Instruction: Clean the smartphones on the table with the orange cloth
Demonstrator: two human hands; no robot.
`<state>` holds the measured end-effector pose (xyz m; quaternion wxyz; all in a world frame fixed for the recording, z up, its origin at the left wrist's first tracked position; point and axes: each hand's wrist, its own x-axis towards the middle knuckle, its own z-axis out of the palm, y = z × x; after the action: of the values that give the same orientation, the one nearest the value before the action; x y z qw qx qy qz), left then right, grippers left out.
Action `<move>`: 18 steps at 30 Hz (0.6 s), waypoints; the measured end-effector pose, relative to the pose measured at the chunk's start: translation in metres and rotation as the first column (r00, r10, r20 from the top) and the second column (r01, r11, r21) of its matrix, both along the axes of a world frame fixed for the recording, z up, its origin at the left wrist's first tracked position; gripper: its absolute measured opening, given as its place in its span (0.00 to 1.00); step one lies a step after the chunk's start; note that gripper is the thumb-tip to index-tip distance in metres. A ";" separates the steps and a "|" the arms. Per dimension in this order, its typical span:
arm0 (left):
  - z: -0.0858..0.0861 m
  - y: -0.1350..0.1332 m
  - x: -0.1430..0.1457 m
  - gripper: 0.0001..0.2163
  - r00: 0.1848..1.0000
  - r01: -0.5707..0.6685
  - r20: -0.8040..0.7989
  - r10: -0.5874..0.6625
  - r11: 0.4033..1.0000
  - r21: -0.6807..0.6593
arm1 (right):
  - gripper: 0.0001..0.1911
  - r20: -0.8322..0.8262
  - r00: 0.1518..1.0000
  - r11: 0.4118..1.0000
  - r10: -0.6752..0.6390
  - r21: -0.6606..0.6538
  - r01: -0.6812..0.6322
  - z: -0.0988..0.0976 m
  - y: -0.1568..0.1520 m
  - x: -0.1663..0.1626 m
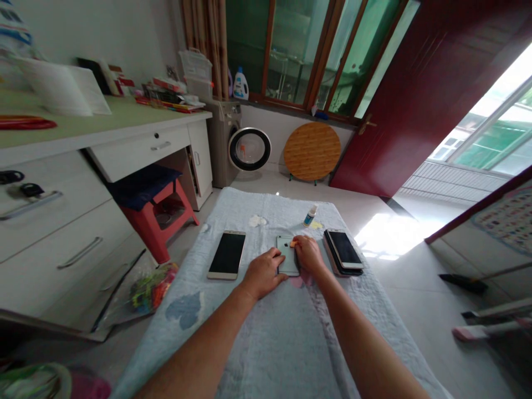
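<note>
A silver smartphone (286, 266) lies back up on the cloth, its dark apple-shaped logo facing me. My left hand (264, 271) grips its left side, with fingertips on the back and the thumb at the lower corner. In my right hand (308, 255) a small orange piece (293, 244) is pinched against the upper right of the phone's back; fingers hide most of it. To the left lies a gold-edged smartphone (226, 255), dark screen up. On the right, a white-framed smartphone (346, 249) rests on a dark flat case or device (332, 260). A small spray bottle (310, 215) stands beyond my right hand.
A pale blue patterned cloth (274, 338) covers the table. A red stool (166, 221) and a white desk (137, 138) are to the left. Behind stand a washing machine (224, 144) with its door ajar, a round folded tabletop (312, 151) and a red door (386, 94).
</note>
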<state>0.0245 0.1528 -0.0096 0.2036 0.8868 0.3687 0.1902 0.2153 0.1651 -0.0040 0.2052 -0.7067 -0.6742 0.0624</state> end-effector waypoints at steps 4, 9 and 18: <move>-0.001 0.001 0.000 0.19 1.000 0.006 -0.004 -0.006 1.000 0.006 | 0.14 0.003 0.999 0.999 -0.043 -0.001 0.043 -0.002 0.021 -0.001; -0.003 0.002 0.000 0.19 1.000 0.001 0.005 -0.001 1.000 -0.013 | 0.13 0.013 0.999 0.999 -0.040 0.027 0.040 -0.007 0.023 -0.003; 0.000 0.000 0.000 0.24 0.996 -0.023 0.082 0.030 0.996 -0.086 | 0.14 -0.003 0.981 0.981 0.192 -0.008 -0.192 0.009 -0.013 -0.014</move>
<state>0.0244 0.1523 -0.0095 0.2539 0.8635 0.3795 0.2139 0.2009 0.1525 0.0046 0.1960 -0.6393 -0.7387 0.0852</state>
